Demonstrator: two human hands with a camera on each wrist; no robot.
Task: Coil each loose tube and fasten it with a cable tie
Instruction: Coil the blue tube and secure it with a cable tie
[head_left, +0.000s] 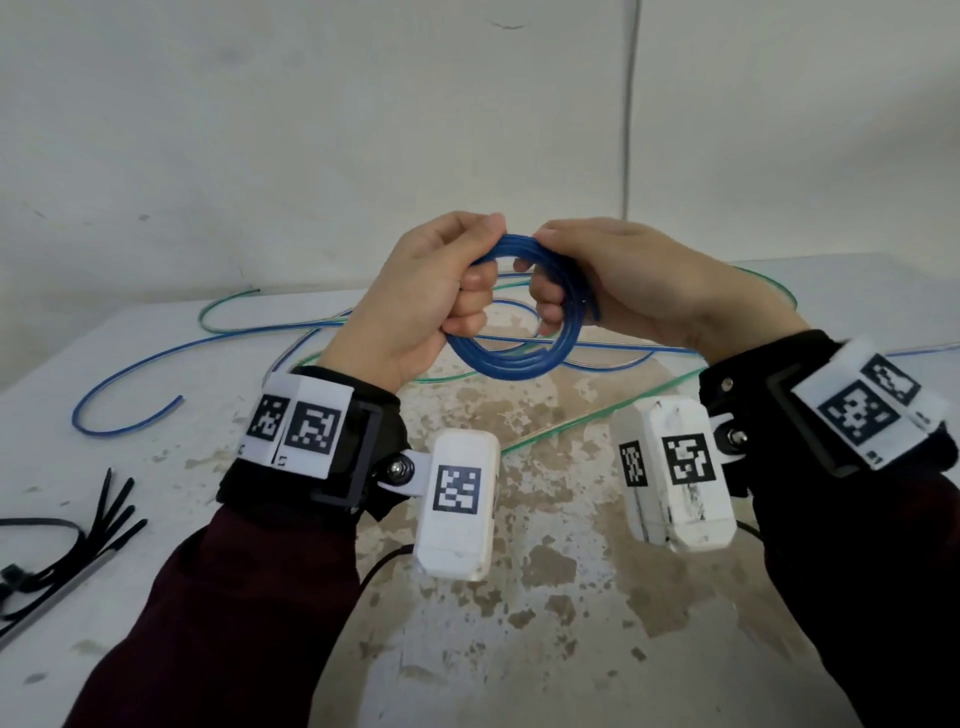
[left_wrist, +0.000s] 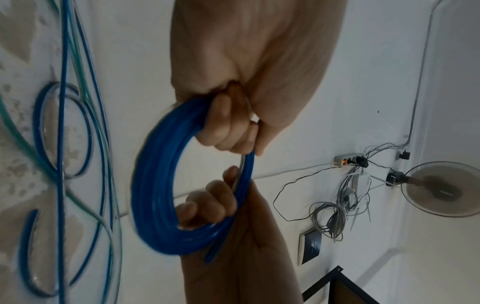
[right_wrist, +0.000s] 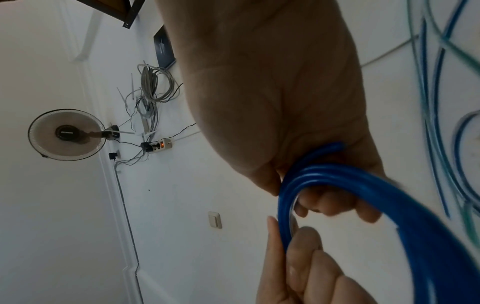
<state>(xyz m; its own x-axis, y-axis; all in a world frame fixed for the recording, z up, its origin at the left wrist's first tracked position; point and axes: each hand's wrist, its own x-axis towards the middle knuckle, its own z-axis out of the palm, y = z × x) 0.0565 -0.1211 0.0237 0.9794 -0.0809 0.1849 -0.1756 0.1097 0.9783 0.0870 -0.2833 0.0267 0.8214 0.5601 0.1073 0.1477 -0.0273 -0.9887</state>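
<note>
Blue coil (head_left: 511, 332): one blue tube wound into several tight rings, held up in the air above the table (head_left: 545, 597); its cut end pokes out on the right side of the ring.
Left hand (head_left: 426, 291): fingers curled through the coil's upper left, thumb clamped on top.
Right hand (head_left: 618, 280): fingers hooked through the coil's upper right, thumb pressing the strands together, nearly touching the left thumb.
Done so far: winding of this tube looks finished, I'd say; no tie is on it yet.
Ties (head_left: 78, 545): black bunch on the table, well left of the coil and nearer the person, untouched.
Left to do: strap this coil, then the loose tubes (head_left: 322, 332), blue and green, sprawled on the table beneath and behind the coil.
</note>
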